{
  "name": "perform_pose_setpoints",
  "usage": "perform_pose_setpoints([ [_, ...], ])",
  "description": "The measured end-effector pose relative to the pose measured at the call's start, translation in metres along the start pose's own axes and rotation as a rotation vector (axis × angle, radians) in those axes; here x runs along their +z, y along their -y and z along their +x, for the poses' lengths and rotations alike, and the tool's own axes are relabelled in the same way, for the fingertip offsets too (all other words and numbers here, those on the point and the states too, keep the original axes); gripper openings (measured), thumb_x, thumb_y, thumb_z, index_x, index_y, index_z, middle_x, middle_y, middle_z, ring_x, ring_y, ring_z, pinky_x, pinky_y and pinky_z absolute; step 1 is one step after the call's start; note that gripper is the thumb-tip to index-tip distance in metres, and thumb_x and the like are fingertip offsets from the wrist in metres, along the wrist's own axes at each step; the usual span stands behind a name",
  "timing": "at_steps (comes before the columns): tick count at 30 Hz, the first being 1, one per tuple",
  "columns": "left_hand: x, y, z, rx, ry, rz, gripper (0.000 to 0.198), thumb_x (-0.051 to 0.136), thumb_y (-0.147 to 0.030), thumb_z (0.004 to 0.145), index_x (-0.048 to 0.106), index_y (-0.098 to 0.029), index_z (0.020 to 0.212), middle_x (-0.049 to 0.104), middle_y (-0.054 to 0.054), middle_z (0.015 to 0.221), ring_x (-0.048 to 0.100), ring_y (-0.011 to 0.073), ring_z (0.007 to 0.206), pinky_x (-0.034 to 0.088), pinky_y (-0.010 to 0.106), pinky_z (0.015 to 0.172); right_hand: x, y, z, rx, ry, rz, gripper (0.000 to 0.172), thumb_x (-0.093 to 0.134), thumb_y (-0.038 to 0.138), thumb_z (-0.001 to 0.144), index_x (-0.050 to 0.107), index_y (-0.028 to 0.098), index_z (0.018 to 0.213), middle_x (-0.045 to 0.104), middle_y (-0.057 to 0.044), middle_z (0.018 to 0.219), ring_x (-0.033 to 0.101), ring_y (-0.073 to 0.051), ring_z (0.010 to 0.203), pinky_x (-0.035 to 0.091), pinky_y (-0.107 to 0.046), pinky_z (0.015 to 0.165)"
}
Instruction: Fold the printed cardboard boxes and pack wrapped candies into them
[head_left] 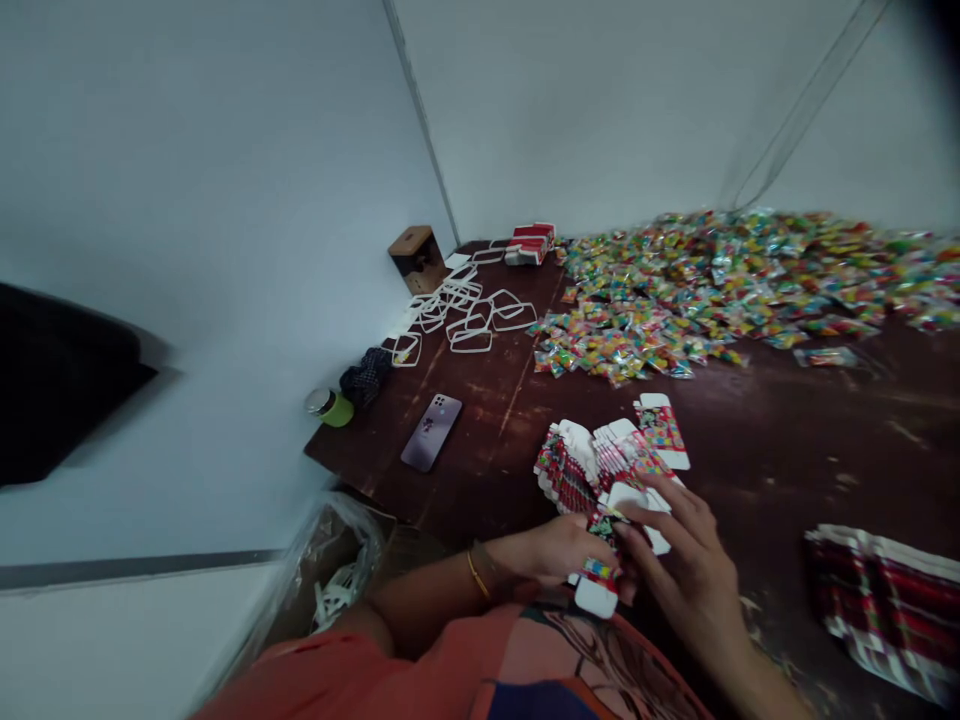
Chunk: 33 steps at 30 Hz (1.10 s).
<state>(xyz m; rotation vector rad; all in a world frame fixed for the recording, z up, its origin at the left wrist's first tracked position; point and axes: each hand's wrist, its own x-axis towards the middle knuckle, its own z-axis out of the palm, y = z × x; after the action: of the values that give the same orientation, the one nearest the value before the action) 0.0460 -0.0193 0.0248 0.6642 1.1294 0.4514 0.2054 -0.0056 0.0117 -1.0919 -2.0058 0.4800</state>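
Note:
My left hand [564, 548] is closed round a small printed carton [598, 572], flattened or part-opened, with a white flap at its lower end. From the right, my right hand [681, 535] reaches over with thumb and forefinger at the carton's upper end, which has white flaps. Just beyond both hands lies a fanned pile of flat red-and-white cartons [571, 475]. One loose flat carton [662, 430] rests at the far side of that pile. The palm side of my left hand and part of the carton are hidden.
Many wrapped colourful sweets [712, 280] cover the back of the table [750, 440]. A stack of cartons [889, 600] lies at right. To the left are a phone [432, 432], white bands [471, 330], a green-bodied jar [330, 407], a brown box [417, 258] and a plastic-lined bin [330, 560].

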Motion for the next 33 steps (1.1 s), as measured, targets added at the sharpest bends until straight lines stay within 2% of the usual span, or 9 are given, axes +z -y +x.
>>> perform_pose_setpoints([
  [2, 0.002, 0.000, -0.004, -0.003, 0.048, 0.019, 0.006, 0.053, -0.008, 0.065, 0.058, -0.012, 0.065, 0.054, -0.003, 0.059, 0.047, 0.0100, 0.055, 0.037, 0.025, 0.058, -0.004, 0.001, 0.000, 0.101, 0.086, 0.150, 0.015, 0.059, 0.035, 0.086, 0.067, 0.022, 0.089, 0.058, -0.011, 0.125, 0.045, -0.030, 0.122, 0.039, -0.050, 0.099],
  [5, 0.003, -0.005, -0.010, 0.038, 0.198, 0.117, 0.009, 0.053, -0.009, 0.069, 0.056, -0.013, 0.062, 0.053, -0.004, 0.059, 0.045, 0.0081, 0.055, 0.035, 0.023, 0.058, -0.017, -0.001, 0.007, 0.214, 0.407, 0.383, 0.023, 0.059, 0.040, 0.085, 0.068, 0.020, 0.077, 0.055, -0.011, 0.130, 0.050, -0.028, 0.119, 0.041, -0.045, 0.100],
  [9, -0.002, -0.017, -0.014, 0.163, 0.424, 0.178, 0.017, 0.071, -0.025, 0.067, 0.062, -0.014, 0.076, 0.060, -0.001, 0.076, 0.052, 0.0117, 0.069, 0.042, 0.025, 0.070, -0.031, -0.007, 0.020, 0.280, 0.680, 0.621, 0.025, 0.064, 0.042, 0.081, 0.069, 0.020, 0.071, 0.059, -0.009, 0.123, 0.059, -0.025, 0.106, 0.048, -0.037, 0.091],
  [13, -0.007, -0.007, -0.006, 0.430, 0.061, 0.250, 0.034, 0.074, -0.037, 0.068, 0.063, -0.015, 0.092, 0.061, 0.001, 0.089, 0.053, 0.0149, 0.081, 0.043, 0.025, 0.078, -0.021, -0.009, 0.020, 0.345, 0.503, 0.609, 0.022, 0.063, 0.042, 0.083, 0.063, 0.020, 0.078, 0.064, -0.007, 0.090, 0.060, -0.021, 0.085, 0.050, -0.031, 0.075],
  [15, -0.008, 0.007, -0.001, 0.451, -0.055, 0.284, 0.033, 0.068, -0.041, 0.074, 0.064, -0.013, 0.092, 0.062, 0.003, 0.088, 0.053, 0.0156, 0.082, 0.044, 0.026, 0.077, -0.013, -0.007, 0.013, 0.420, 0.431, 0.608, 0.021, 0.061, 0.041, 0.084, 0.059, 0.021, 0.088, 0.060, -0.003, 0.077, 0.057, -0.017, 0.071, 0.047, -0.027, 0.065],
  [19, -0.013, 0.035, 0.004, 0.344, -0.075, 0.317, 0.037, 0.070, -0.045, 0.072, 0.065, -0.010, 0.082, 0.060, 0.001, 0.074, 0.052, 0.0136, 0.070, 0.044, 0.025, 0.068, -0.006, 0.000, -0.008, 0.562, 0.405, 0.755, 0.035, 0.061, 0.042, 0.084, 0.052, 0.022, 0.112, 0.059, 0.000, 0.082, 0.054, -0.015, 0.070, 0.045, -0.024, 0.062],
  [24, -0.023, 0.049, 0.004, 0.404, -0.148, 0.201, 0.054, 0.075, -0.042, 0.067, 0.056, -0.012, 0.108, 0.063, 0.005, 0.090, 0.057, 0.0156, 0.078, 0.045, 0.024, 0.072, 0.004, 0.008, -0.029, 0.750, 0.389, 1.051, 0.050, 0.063, 0.044, 0.081, 0.047, 0.024, 0.124, 0.056, 0.000, 0.087, 0.050, -0.012, 0.066, 0.043, -0.021, 0.053],
  [30, -0.021, 0.050, -0.002, 0.448, -0.199, 0.208, 0.073, 0.076, -0.033, 0.067, 0.038, -0.017, 0.127, 0.065, 0.007, 0.096, 0.061, 0.0177, 0.085, 0.046, 0.027, 0.078, 0.020, 0.009, -0.030, 0.741, 0.245, 0.908, 0.030, 0.061, 0.047, 0.082, 0.058, 0.017, 0.084, 0.052, 0.003, 0.068, 0.044, -0.010, 0.059, 0.040, -0.021, 0.055],
  [33, -0.018, 0.045, -0.008, 0.426, -0.226, 0.350, 0.062, 0.067, -0.030, 0.075, 0.038, -0.018, 0.129, 0.066, 0.005, 0.097, 0.061, 0.0171, 0.085, 0.046, 0.028, 0.080, 0.019, 0.004, -0.027, 0.721, 0.204, 0.794, 0.030, 0.058, 0.046, 0.084, 0.059, 0.017, 0.084, 0.055, 0.002, 0.070, 0.048, -0.012, 0.064, 0.042, -0.022, 0.059],
])
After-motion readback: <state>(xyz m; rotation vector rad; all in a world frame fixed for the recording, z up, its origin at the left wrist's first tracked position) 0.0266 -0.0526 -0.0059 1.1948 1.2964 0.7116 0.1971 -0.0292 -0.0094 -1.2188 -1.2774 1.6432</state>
